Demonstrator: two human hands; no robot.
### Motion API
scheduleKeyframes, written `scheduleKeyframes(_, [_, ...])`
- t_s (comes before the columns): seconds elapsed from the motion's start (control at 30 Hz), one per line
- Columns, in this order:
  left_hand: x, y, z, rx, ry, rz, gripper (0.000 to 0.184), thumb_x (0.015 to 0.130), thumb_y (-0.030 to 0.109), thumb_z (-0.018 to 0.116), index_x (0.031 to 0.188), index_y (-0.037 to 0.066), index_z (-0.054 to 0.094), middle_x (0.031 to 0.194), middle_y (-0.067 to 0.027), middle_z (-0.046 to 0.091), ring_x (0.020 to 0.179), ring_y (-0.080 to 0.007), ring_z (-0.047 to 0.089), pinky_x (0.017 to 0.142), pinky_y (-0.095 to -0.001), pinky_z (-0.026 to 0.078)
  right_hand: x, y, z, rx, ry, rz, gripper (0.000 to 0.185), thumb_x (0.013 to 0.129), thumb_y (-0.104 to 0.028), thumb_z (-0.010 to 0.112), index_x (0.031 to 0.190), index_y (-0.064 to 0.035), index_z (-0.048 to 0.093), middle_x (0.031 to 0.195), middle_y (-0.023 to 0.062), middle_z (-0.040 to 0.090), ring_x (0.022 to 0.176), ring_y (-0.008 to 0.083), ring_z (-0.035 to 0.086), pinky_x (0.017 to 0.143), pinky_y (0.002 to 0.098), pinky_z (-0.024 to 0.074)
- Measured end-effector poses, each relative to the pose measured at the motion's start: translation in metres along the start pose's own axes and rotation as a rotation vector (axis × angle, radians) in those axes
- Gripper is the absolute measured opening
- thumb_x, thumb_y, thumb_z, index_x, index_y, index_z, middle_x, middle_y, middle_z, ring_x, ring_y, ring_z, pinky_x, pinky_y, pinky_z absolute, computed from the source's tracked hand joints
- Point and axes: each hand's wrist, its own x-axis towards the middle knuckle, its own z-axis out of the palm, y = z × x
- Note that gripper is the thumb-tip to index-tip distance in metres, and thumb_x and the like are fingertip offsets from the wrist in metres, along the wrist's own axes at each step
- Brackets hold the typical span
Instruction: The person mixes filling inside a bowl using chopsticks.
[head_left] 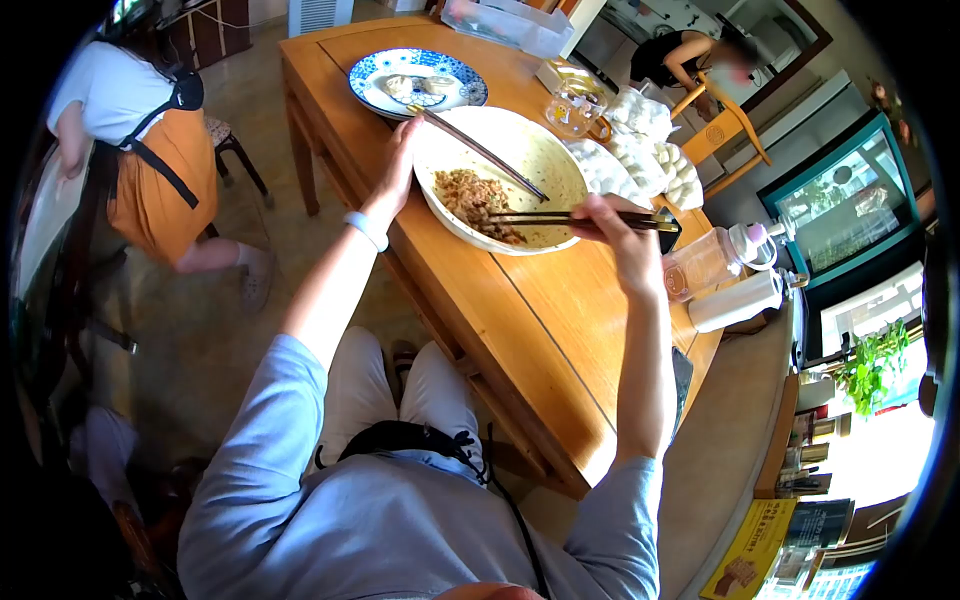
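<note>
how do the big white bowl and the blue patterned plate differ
The bowl is deep; the plate is shallow.
The bowl is plain off-white, while the plate has a blue patterned rim.
The bowl holds brownish mince; the plate carries a few pale dumpling-like pieces.
Both bowl and plate stand on the wooden table.

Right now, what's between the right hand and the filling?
Head view: black chopsticks, held in the right hand, reach to the filling, crossing over the inside of the bowl.
</note>
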Motion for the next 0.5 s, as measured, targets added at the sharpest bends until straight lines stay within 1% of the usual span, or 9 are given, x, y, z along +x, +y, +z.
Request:
scheduleKeyframes(0.03, [0.001,0.001,0.0,0.003,0.011,0.012,0.052,0.086,0.046,0.05,0.112,0.001,0.05,0.108,-0.0069,0.054,0.102,-0.0132,0.049,0.091,-0.0277,0.035,-0.004,-0.009,-0.005,-0.028,0.068,0.013,0.028,0.088,-0.023,0.056,0.081,0.0034,0.062,0.075,0.0093,0.063,0.069,0.017,0.062,0.068,0.029,0.0524])
scheduleKeyframes(0.1, [0.001,0.0,0.002,0.006,0.031,0.035,0.052,0.086,0.046,0.05,0.112,0.001,0.05,0.107,-0.007,0.054,0.102,-0.0134,0.049,0.091,-0.0279,0.035,-0.009,-0.012,-0.01,0.028,0.184,-0.041,0.029,0.088,-0.024,0.056,0.082,0.004,0.062,0.075,0.0107,0.063,0.069,0.0183,0.063,0.066,0.03,0.0529])
scheduleKeyframes(0.13, [0.001,-0.001,0.001,-0.002,0.018,0.02,0.052,0.086,0.046,0.05,0.112,0.001,0.05,0.107,-0.0072,0.054,0.102,-0.0135,0.049,0.091,-0.0278,0.035,-0.01,-0.011,-0.005,0.035,0.192,-0.095,0.03,0.087,-0.024,0.057,0.083,0.0051,0.062,0.076,0.0116,0.063,0.069,0.0194,0.063,0.069,0.0305,0.0527])
scheduleKeyframes(0.17, [0.003,-0.002,-0.001,-0.007,0.003,0.004,0.053,0.086,0.046,0.05,0.113,0.001,0.049,0.108,-0.0074,0.054,0.102,-0.0137,0.049,0.091,-0.0277,0.035,-0.012,-0.009,0.004,0.004,0.165,-0.109,0.03,0.088,-0.024,0.056,0.085,0.0053,0.062,0.079,0.0121,0.063,0.073,0.0198,0.063,0.072,0.0312,0.0519])
scheduleKeyframes(0.23, [0.003,-0.002,-0.001,-0.011,-0.01,-0.007,0.054,0.086,0.046,0.049,0.114,0.0,0.049,0.109,-0.0078,0.054,0.103,-0.0141,0.049,0.091,-0.0276,0.035,-0.011,0.013,0.02,0.079,0.087,-0.131,0.03,0.089,-0.024,0.055,0.088,0.0055,0.062,0.083,0.0123,0.063,0.077,0.0198,0.062,0.075,0.0315,0.0508])
scheduleKeyframes(0.27, [0.002,-0.001,-0.001,-0.012,-0.006,-0.001,0.054,0.086,0.046,0.049,0.115,0.0,0.048,0.109,-0.008,0.054,0.103,-0.0142,0.049,0.092,-0.0276,0.035,-0.014,0.02,0.025,0.097,0.073,-0.097,0.03,0.089,-0.024,0.054,0.09,0.005,0.062,0.086,0.0123,0.063,0.081,0.0194,0.062,0.076,0.0315,0.0505])
scheduleKeyframes(0.4, [-0.001,0.001,0.0,0.012,0.0,-0.011,0.056,0.086,0.047,0.049,0.117,0.0,0.047,0.112,-0.0089,0.053,0.106,-0.0151,0.048,0.093,-0.0278,0.034,-0.014,0.04,0.002,0.176,0.094,0.035,0.029,0.089,-0.023,0.055,0.087,0.0051,0.061,0.085,0.0131,0.063,0.079,0.0198,0.062,0.074,0.0306,0.0522])
scheduleKeyframes(0.47, [0.001,-0.002,-0.002,0.017,0.028,-0.007,0.057,0.086,0.047,0.049,0.118,0.0,0.046,0.111,-0.0087,0.053,0.106,-0.0149,0.048,0.094,-0.0279,0.034,-0.015,0.031,-0.013,0.177,0.124,0.062,0.029,0.089,-0.023,0.055,0.085,0.005,0.062,0.083,0.0137,0.063,0.076,0.02,0.062,0.071,0.0306,0.0531])
scheduleKeyframes(0.5, [0.003,-0.003,-0.002,0.019,0.041,-0.004,0.058,0.085,0.048,0.05,0.118,0.0,0.046,0.111,-0.0086,0.054,0.106,-0.0148,0.048,0.094,-0.0279,0.033,-0.019,0.02,-0.017,0.131,0.176,0.054,0.03,0.089,-0.023,0.054,0.085,0.0058,0.061,0.084,0.0145,0.063,0.075,0.0201,0.062,0.07,0.0307,0.0533])
